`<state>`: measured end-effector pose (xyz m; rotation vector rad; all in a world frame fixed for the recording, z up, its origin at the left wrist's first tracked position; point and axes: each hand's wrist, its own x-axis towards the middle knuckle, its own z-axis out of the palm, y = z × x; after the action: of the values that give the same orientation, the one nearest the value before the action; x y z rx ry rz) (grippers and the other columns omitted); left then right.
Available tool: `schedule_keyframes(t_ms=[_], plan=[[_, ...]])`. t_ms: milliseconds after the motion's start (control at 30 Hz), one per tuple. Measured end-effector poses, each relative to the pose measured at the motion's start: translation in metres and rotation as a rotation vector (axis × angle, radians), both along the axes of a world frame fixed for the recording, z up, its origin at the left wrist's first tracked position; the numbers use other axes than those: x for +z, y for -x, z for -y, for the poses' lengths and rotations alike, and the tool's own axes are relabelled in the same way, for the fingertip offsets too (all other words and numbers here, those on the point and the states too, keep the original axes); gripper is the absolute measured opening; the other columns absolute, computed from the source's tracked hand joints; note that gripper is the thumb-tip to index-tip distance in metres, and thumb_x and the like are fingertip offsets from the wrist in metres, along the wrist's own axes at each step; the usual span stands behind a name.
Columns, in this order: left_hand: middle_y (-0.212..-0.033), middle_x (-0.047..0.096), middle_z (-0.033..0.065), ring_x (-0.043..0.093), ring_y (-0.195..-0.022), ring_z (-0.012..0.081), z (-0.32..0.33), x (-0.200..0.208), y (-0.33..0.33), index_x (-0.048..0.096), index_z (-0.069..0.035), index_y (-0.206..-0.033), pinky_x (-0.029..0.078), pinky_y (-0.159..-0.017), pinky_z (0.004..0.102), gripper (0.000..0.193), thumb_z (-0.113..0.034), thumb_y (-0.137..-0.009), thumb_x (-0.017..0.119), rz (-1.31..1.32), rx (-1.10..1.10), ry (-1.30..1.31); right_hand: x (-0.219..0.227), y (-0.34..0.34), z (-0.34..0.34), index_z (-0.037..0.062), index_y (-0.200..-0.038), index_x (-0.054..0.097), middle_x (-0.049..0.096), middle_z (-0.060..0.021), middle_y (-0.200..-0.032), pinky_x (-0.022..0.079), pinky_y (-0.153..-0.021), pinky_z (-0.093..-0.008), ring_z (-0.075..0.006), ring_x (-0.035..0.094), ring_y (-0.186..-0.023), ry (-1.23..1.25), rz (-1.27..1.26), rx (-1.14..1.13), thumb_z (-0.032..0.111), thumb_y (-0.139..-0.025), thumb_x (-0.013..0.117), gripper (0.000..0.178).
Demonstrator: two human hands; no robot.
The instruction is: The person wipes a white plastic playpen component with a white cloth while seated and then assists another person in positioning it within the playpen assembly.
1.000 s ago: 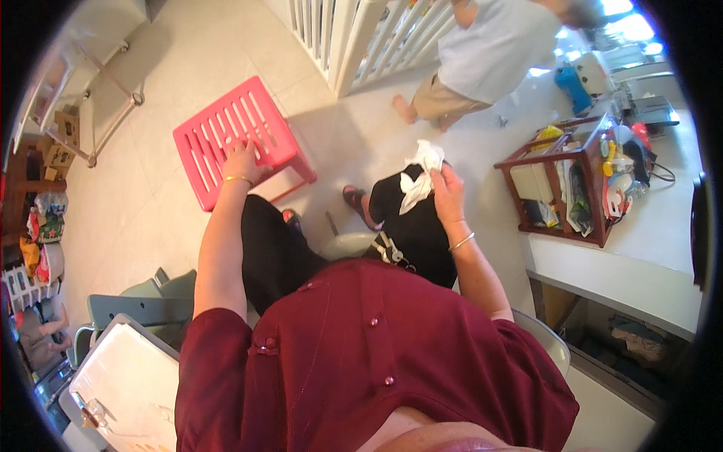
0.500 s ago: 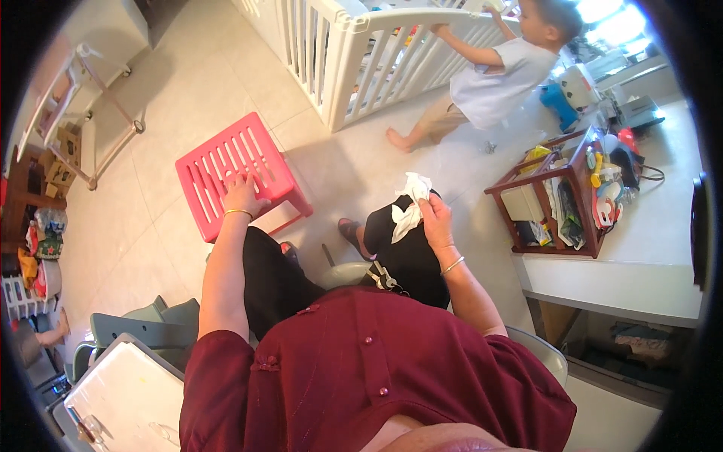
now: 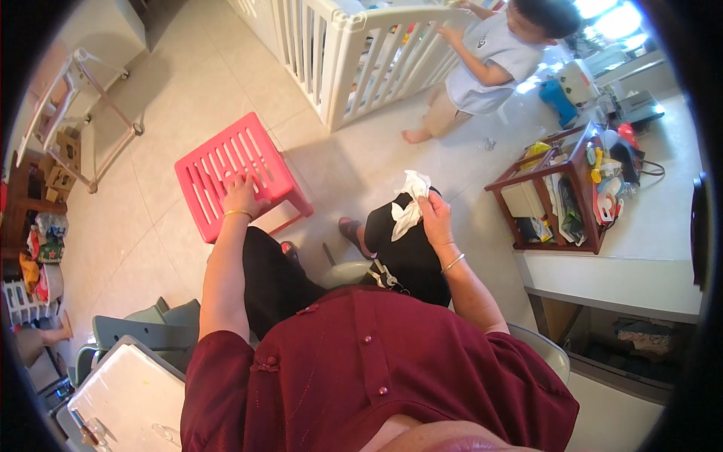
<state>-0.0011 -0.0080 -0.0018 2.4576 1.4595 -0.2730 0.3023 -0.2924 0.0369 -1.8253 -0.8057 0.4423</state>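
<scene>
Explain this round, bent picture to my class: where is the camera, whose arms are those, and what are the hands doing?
There is no machine here. The camera sits on a seated person's head and looks down, so the red shirt at the bottom is their own chest, and the two forearms are theirs. The wide lens bends straight edges near the rim.

The left hand rests flat on a pink stool standing on the tiled floor. The right hand grips a crumpled white tissue over the knee, fingers closed on it.

Around them: a white gate with a child standing at it, a brown rack of small items on the right, and a grey chair with a white tray lower left.
</scene>
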Motion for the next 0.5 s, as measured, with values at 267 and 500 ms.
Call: schedule_keyframes(t_ms=[267,500], plan=[[-0.131,0.042,0.0158,0.043,-0.12,0.0367,-0.001,-0.0015,0.0,0.044,-0.008,-0.127,0.045,-0.093,0.0424,0.077,-0.039,-0.065,0.078,0.016,-0.015,-0.027,0.0023,-0.001,-0.0005,-0.0014,-0.091,0.062,0.053,0.0002,-0.063,0.04,-0.056,-0.0241,-0.0061,0.045,-0.06,-0.019,0.02,0.005,0.011,-0.086,0.056,0.015],[-0.132,0.041,0.016,0.041,-0.123,0.0346,-0.0023,0.001,-0.0019,0.04,-0.009,-0.133,0.044,-0.095,0.0425,0.083,-0.04,-0.066,0.078,-0.021,-0.01,-0.018,0.002,-0.0024,-0.0008,-0.0017,-0.089,0.06,0.051,-0.0026,-0.062,0.039,-0.055,-0.0256,-0.0077,0.045,-0.06,0.001,0.037,0.003,0.013,-0.086,0.056,0.015]])
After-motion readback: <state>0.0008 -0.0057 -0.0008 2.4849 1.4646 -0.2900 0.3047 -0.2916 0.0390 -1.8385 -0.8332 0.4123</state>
